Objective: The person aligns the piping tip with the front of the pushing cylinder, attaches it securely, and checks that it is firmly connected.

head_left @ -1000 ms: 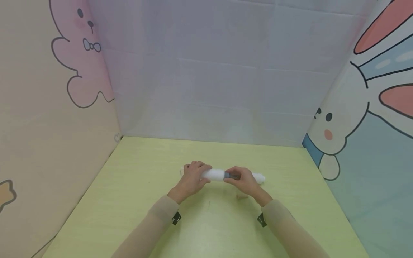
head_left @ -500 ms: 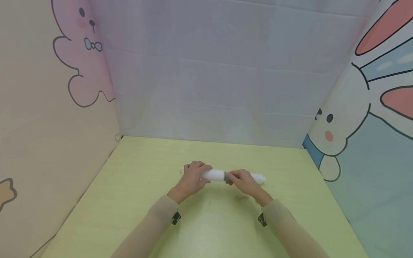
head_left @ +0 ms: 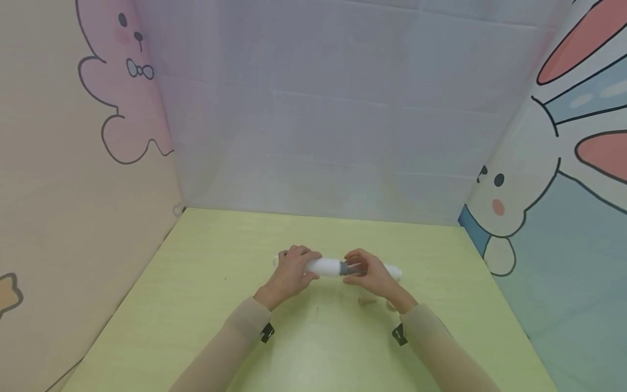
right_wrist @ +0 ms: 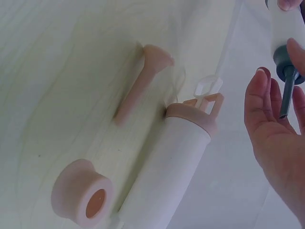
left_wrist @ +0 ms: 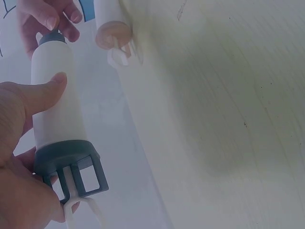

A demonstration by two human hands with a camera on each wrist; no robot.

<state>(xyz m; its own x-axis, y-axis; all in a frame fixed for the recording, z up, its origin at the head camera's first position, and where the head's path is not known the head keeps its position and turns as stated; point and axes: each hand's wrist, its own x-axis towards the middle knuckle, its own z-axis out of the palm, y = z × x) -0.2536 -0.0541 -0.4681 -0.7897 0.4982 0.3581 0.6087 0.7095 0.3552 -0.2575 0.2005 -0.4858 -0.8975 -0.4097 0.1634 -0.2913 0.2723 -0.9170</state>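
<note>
My left hand grips the white barrel of a piping syringe, held level. Its thumb lies along the barrel in the left wrist view, where the dark grey-green handle cap and white plunger ring show below. At the other end sits a grey-green collar with a long, narrow nozzle. My right hand surrounds this nozzle, its thumb and fingers spread apart, fingertips right by the collar. A second white syringe with a pink cap lies on the table beyond the right hand.
On the pale yellow table, a pink funnel-shaped nozzle lies near a pink ring collar, both below the right wrist. Cartoon-printed cloth walls and a plain back sheet border the table.
The right hand's fingers closed round the collar half a second ago and are now spread off it, baring the collar and nozzle. The left hand has kept its hold.
</note>
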